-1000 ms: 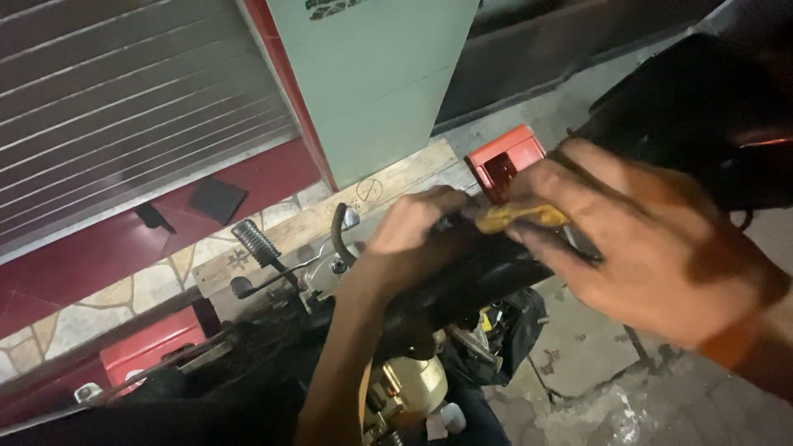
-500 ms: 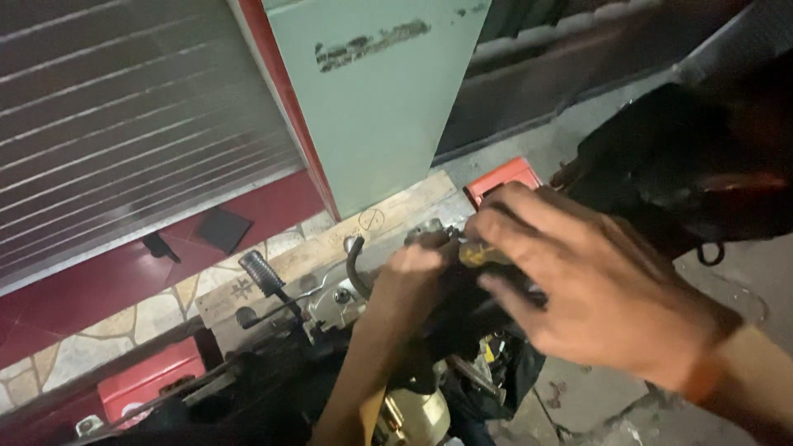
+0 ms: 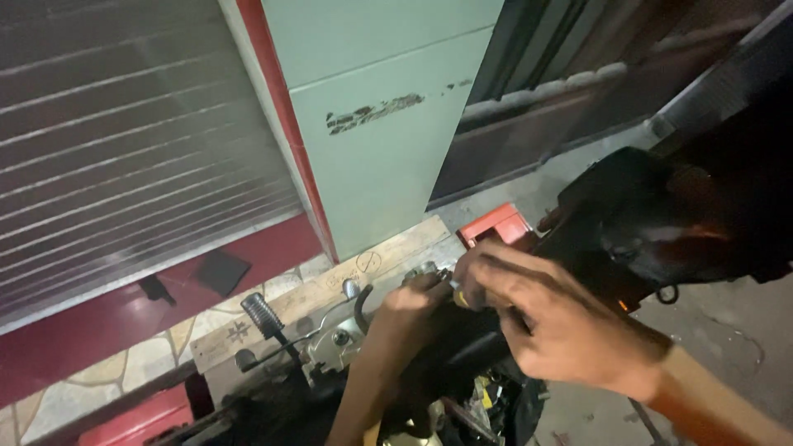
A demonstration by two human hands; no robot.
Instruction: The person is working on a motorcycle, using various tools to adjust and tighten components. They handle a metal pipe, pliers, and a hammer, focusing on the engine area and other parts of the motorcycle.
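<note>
A dark motorcycle body (image 3: 661, 223) fills the right of the frame, below it the right hand (image 3: 562, 322) – fingers pinched narrow on a small yellowish part (image 3: 459, 299) at centre – touching the left hand (image 3: 413, 301), whose grip cannot be told.

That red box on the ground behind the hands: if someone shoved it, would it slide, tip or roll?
The red box looks flat-sided and squat, so it would probably slide rather than roll or tip. It seems rigid, likely metal or hard plastic. The rough ground may make it drag. Its weight cannot be judged.
</note>
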